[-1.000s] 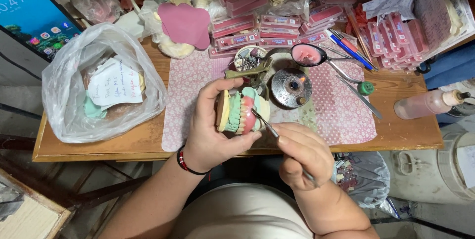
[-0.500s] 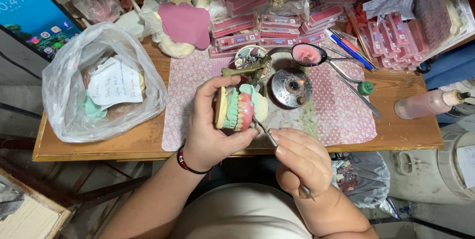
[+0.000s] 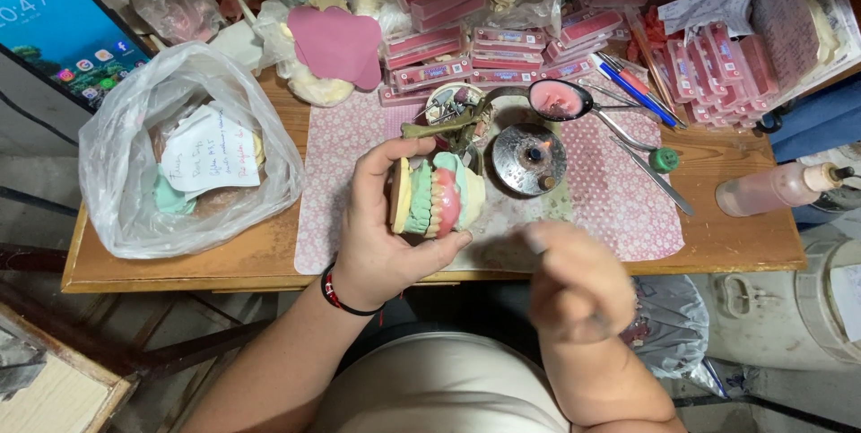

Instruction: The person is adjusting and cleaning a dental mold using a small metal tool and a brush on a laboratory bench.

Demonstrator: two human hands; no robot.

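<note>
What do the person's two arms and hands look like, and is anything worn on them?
Both forearms are bare, with no sleeves or gloves. The left hand has a thin wristband, dark with red, around the wrist. The right hand is blurred; no ring or band can be made out on it.

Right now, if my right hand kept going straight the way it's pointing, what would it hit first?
The right hand is blurred, its fist aimed up and left. That line seems to meet the dental model held in the left hand first, though depth is unclear.
</note>
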